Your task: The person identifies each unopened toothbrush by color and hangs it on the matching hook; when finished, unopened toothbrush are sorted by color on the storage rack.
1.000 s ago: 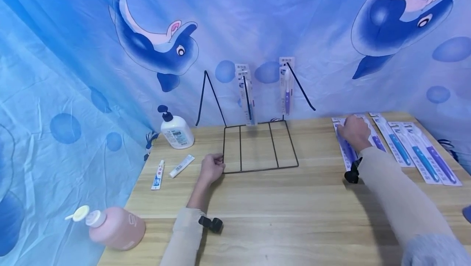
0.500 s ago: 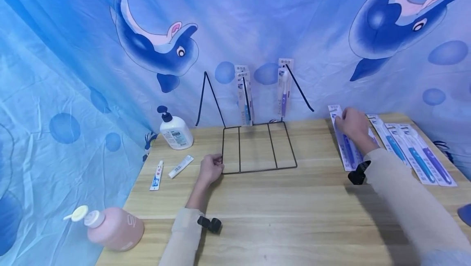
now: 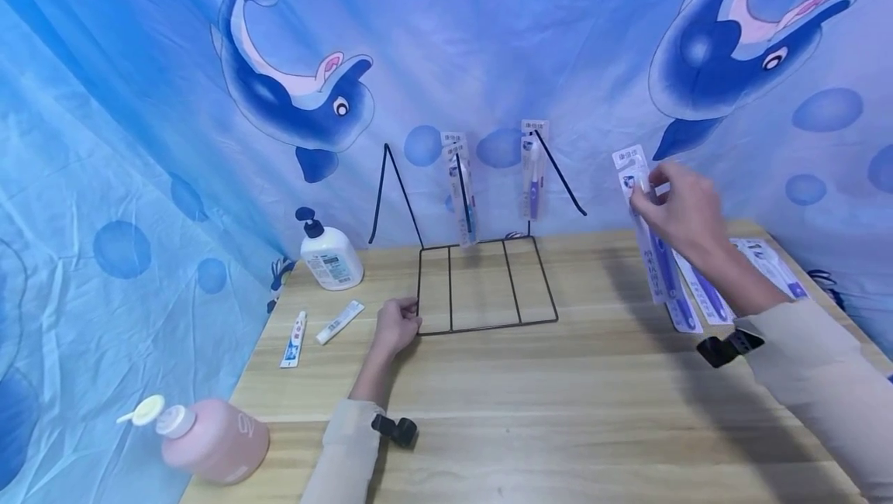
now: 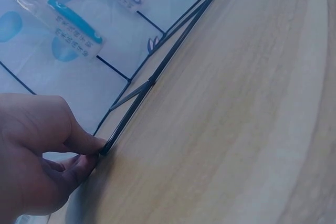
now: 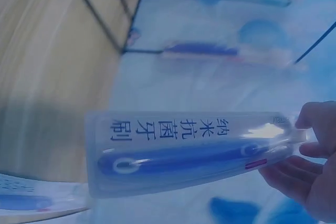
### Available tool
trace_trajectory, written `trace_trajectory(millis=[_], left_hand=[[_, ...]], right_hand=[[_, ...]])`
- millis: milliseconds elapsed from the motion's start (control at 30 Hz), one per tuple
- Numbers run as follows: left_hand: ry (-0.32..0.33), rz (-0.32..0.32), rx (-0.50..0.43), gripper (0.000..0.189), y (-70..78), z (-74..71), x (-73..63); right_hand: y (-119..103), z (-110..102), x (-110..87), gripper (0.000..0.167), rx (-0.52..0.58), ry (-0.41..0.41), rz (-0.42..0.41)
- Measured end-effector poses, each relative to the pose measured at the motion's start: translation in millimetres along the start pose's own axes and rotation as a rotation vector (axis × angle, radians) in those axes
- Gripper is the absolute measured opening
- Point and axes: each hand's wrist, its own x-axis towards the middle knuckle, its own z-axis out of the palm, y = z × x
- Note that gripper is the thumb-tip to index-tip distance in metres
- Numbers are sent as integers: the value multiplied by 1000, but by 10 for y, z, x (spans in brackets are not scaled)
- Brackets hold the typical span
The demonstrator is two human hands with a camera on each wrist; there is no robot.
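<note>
My right hand [image 3: 687,209] pinches a packaged purple toothbrush [image 3: 654,260] near the top of its card, raised over the right side of the table. In the right wrist view the clear pack [image 5: 173,156] stretches away from my fingers. My left hand [image 3: 396,327] pinches the front left corner of a black wire rack [image 3: 488,327], thumb and finger on the wire in the left wrist view. Two overlapping toothbrush packs [image 3: 463,205] hang from the rack's middle hook. A purple one [image 3: 534,186] hangs on the right hook, while the left hook [image 3: 377,194] is bare.
Purple toothbrush packs [image 3: 713,302] lie at right below my right hand; others [image 3: 770,260] are partly hidden by the forearm. A white pump bottle [image 3: 333,260], two toothpaste tubes [image 3: 294,340] and a pink pump bottle [image 3: 219,442] stand or lie left. A dolphin curtain [image 3: 593,39] hangs behind.
My right hand has lifted the purple toothbrush pack off the table, bringing it upright. My left hand stays on the rack corner. The head view has shifted slightly.
</note>
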Motion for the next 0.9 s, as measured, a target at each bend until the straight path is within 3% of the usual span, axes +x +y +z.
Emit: trace_trajectory(millis=[267, 433, 700, 900], left_hand=[[32, 30, 6, 42, -28, -18, 7], [26, 23, 2, 43, -43, -21, 10], [17, -6, -11, 44, -34, -15, 1], [10, -3, -14, 44, -13, 2, 0]], right_hand=[[-409, -279, -230, 20, 38, 142, -218], [-578, -359, -409, 16, 78, 188, -316], [-732, -337, -630, 16, 143, 186, -408], [-734, -199, -707, 20, 139, 131, -419]])
